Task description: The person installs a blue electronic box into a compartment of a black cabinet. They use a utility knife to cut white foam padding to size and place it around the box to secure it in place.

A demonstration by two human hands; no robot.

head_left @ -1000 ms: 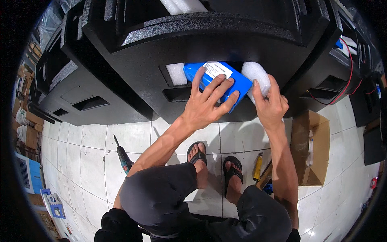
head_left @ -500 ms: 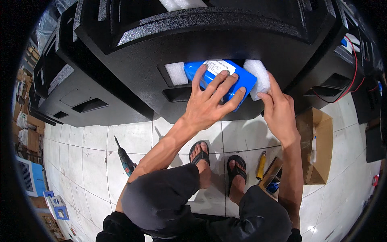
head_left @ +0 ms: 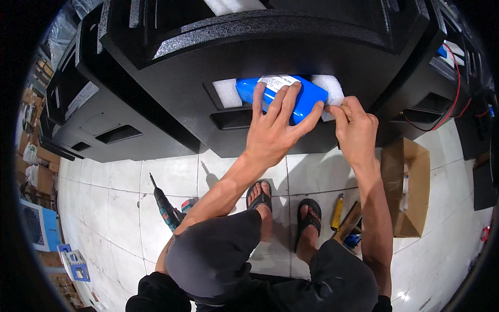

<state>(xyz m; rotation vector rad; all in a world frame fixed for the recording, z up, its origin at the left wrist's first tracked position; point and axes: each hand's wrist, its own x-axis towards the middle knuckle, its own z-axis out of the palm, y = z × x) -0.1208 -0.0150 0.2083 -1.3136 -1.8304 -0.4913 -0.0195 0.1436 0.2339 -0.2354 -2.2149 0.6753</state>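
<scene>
A blue shrink-wrapped battery pack [head_left: 311,100] with a white label sits partly in the opening of a black speaker cabinet [head_left: 171,93]. My left hand [head_left: 270,122] holds it, fingers across its face and thumb at its right end. White foam blocks lie at both ends of the pack: the left foam block [head_left: 227,93] and the right foam block [head_left: 330,88]. Beside the right block's lower edge, my right hand [head_left: 357,130] is closed with thumb and fingers pinched together. Whatever is in that pinch is too small or hidden to make out.
More black cabinets stand at left [head_left: 114,117] and right. Red and black wires [head_left: 457,88] hang at the right cabinet. On the tiled floor are a cordless drill [head_left: 165,205], a yellow tube-like tool [head_left: 337,212], and an open cardboard box [head_left: 416,192].
The battery pack and right foam block now sit further into the opening. My right hand has gone from gripping the foam's side to a pinch at its lower edge.
</scene>
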